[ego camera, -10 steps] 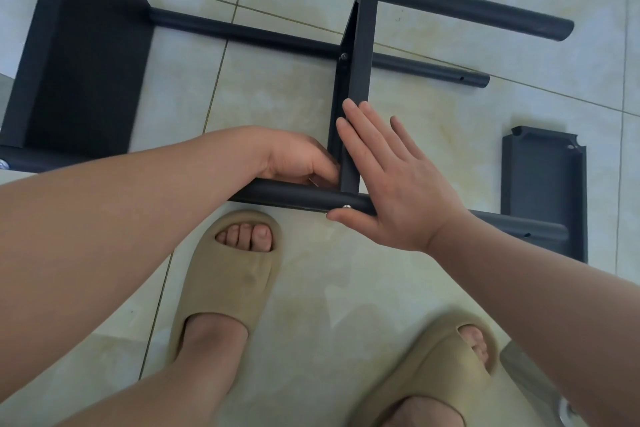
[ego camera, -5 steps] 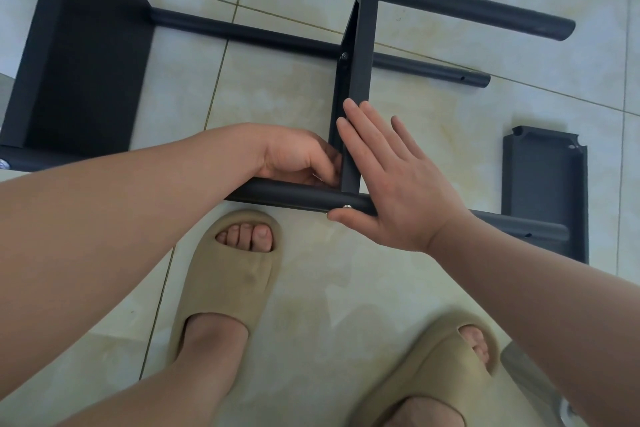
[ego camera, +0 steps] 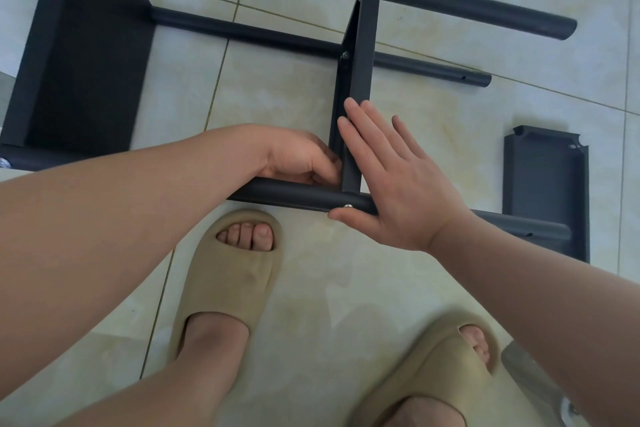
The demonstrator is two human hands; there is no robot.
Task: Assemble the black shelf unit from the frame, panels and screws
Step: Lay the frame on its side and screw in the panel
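The black shelf frame lies on its side on the tiled floor. Its near tube (ego camera: 294,192) carries a silver screw (ego camera: 348,206) where the middle panel (ego camera: 363,45) meets it. My right hand (ego camera: 398,184) lies flat against the panel's right face, fingers straight, with the thumb just below the screw. My left hand (ego camera: 298,159) is on the panel's left side, above the tube, and its curled fingertips pinch the panel's inner edge at the corner. Anything small between the fingertips is hidden. A larger end panel (ego camera: 86,62) is fixed at the left.
A loose black panel (ego camera: 547,191) lies on the floor at the right, under the near tube's free end. Two more tubes (ego camera: 450,7) (ego camera: 433,68) run across farther back. My feet in tan slippers (ego camera: 228,281) stand just in front of the frame.
My left hand's fingertips have shifted slightly at the panel's corner. My right hand and the frame have stayed where they were.
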